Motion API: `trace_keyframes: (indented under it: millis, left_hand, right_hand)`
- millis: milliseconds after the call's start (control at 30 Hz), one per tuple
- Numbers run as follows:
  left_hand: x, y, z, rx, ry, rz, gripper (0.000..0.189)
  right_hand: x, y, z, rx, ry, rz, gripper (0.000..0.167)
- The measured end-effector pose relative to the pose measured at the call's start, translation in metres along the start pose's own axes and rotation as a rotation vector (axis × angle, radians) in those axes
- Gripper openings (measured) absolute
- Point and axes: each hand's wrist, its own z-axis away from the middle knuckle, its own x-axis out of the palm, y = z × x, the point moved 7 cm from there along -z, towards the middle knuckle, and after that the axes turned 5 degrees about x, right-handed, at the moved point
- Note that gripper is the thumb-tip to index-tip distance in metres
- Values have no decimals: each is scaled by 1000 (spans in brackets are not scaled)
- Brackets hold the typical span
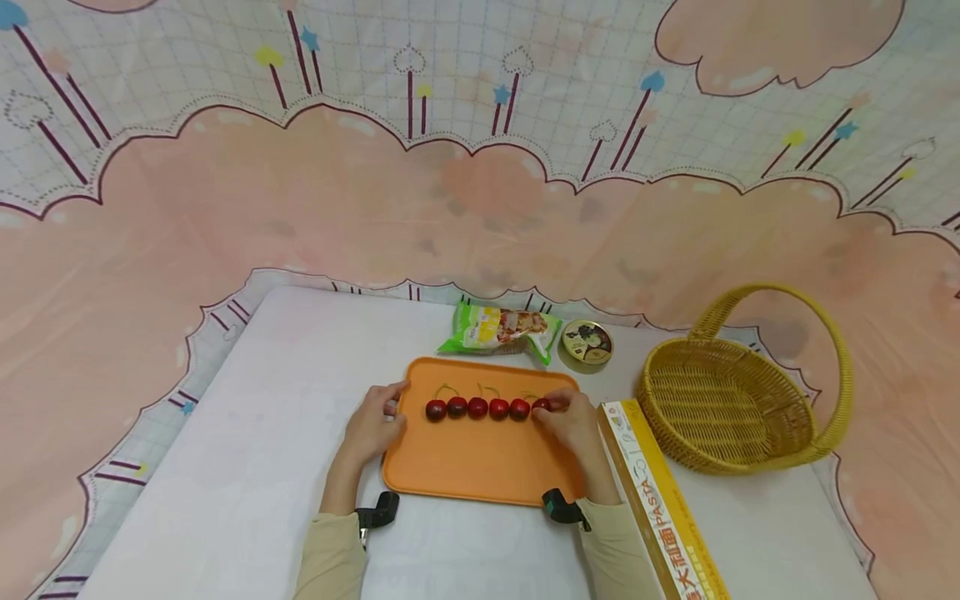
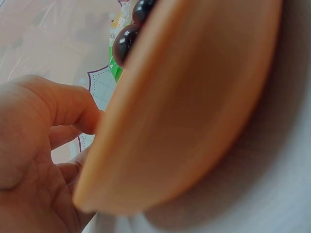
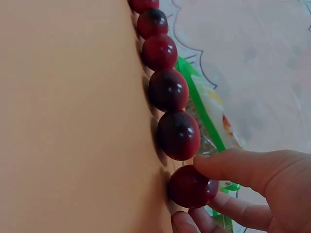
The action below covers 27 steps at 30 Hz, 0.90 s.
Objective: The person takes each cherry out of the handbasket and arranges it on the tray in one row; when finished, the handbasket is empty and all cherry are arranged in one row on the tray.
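Note:
Several dark red cherries [image 1: 477, 407] stand in a row across an orange tray [image 1: 480, 467], some with green stems. At the right end of that row, my right hand [image 1: 572, 419] pinches the last cherry [image 3: 193, 186] between thumb and fingers, close over the tray. The neighbouring cherry [image 3: 178, 135] sits just beside it. My left hand [image 1: 372, 423] is at the tray's left edge, fingers loosely bent and spread along it. In the left wrist view, a fingertip touches the tray's rim [image 2: 124, 104]; the other fingers are partly hidden behind it.
Behind the tray lie a green snack packet [image 1: 498, 327] and a round tin [image 1: 587, 342]. A long yellow-and-white pasta box [image 1: 663, 508] lies right of my right forearm. Further right stands a wicker basket [image 1: 720, 408] with a tall handle. A patterned cloth [image 1: 450, 208] hangs behind the table.

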Motion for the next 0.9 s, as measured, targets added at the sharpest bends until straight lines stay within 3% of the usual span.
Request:
trace_keyframes:
  millis: [167, 433, 900]
  left_hand:
    - [-2, 0, -3, 5, 4, -14, 55]
    - [-2, -1, -5, -5, 2, -13, 56]
    - [-5, 0, -8, 8, 9, -19, 56]
  right_hand:
    - [0, -2, -1, 6, 8, -6, 25]
    - [-3, -8, 0, -58, 35, 31, 23]
    - [-4, -9, -2, -42, 54, 31, 28]
